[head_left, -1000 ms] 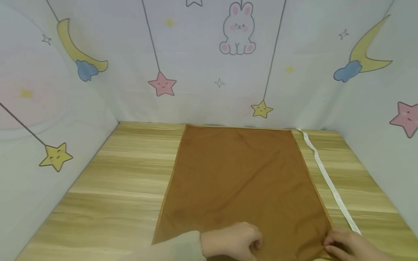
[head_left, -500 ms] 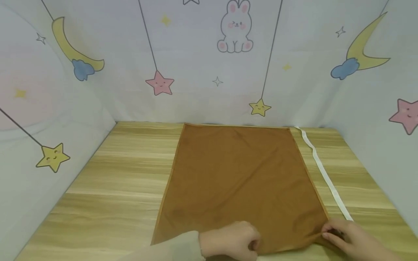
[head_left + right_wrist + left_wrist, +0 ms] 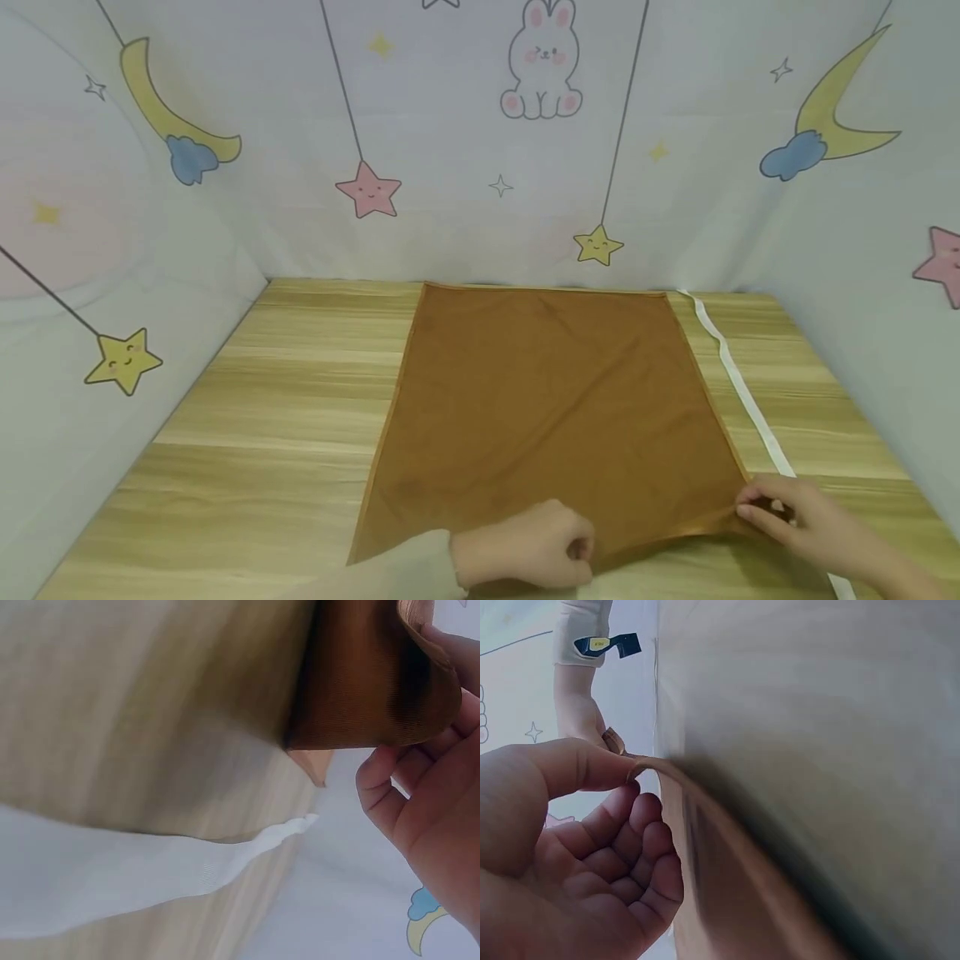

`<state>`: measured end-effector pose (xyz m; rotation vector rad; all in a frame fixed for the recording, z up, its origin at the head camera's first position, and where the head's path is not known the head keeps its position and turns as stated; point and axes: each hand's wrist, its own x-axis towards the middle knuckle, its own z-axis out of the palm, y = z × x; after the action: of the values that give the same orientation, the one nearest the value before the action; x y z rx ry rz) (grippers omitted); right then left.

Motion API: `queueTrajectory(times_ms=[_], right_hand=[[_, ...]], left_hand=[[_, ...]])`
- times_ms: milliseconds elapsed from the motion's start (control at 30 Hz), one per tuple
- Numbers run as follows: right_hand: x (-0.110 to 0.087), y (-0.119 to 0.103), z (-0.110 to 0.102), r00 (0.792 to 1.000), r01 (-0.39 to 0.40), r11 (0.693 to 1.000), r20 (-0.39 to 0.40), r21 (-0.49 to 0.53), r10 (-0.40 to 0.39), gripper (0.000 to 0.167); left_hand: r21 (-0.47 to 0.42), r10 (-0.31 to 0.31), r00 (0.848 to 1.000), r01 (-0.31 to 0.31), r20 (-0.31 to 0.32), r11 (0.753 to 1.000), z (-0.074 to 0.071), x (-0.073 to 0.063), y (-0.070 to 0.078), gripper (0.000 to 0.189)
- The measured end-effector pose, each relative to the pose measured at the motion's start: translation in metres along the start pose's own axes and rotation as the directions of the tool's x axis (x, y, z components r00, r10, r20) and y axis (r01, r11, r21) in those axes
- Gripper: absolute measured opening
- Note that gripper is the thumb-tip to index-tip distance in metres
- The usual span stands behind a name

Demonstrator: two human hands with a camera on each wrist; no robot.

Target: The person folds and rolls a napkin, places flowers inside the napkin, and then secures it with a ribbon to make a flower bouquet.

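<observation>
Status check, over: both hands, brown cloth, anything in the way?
Left hand pinching brown rectangular cloth at near edge. Right hand holding near-right corner raised. Long white ribbon-like strip runs beneath right hand.

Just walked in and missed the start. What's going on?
A person pinches the near edge of a brown cloth mostly spread on a wood-grain table. The left hand grips partway along; the right hand holds near the right corner, lifted off the table. A white strip lies along the cloth's right side.

Cloth (image 3: 555, 400) mostly on table (image 3: 277, 417), ahead of left hand (image 3: 536, 546), ahead-left of right hand (image 3: 806, 521); strip (image 3: 744, 396) to cloth's right; backdrop (image 3: 465, 242) beyond.
</observation>
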<state>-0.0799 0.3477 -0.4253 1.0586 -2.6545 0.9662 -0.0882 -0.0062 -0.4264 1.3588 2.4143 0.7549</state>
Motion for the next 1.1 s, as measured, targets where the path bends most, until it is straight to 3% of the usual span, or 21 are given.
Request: queueTrajectory(times_ms=[167,400,667,1100], right_hand=[[0.013,-0.001,-0.008,0.999,-0.028,0.999,0.016,0.030,0.027,0.036],[0.030,-0.001,-0.016,0.999,-0.043,0.999,0.011,-0.014,0.043,0.034],[0.051,-0.004,-0.023,0.998,-0.058,0.998,0.030,-0.005,0.058,0.028],[0.082,-0.004,-0.024,0.998,-0.054,0.995,-0.029,-0.081,0.052,0.022]], left_hand=[[-0.065,-0.039,0.999,0.038,-0.019,0.997,-0.005,-0.001,-0.001,0.013],[-0.141,-0.083,0.994,0.073,-0.067,0.987,-0.014,-0.003,-0.004,0.012],[-0.166,-0.132,0.982,0.109,-0.136,0.980,-0.020,-0.004,-0.009,0.013],[-0.276,-0.213,0.957,0.155,-0.195,0.949,-0.035,-0.007,-0.022,0.011]])
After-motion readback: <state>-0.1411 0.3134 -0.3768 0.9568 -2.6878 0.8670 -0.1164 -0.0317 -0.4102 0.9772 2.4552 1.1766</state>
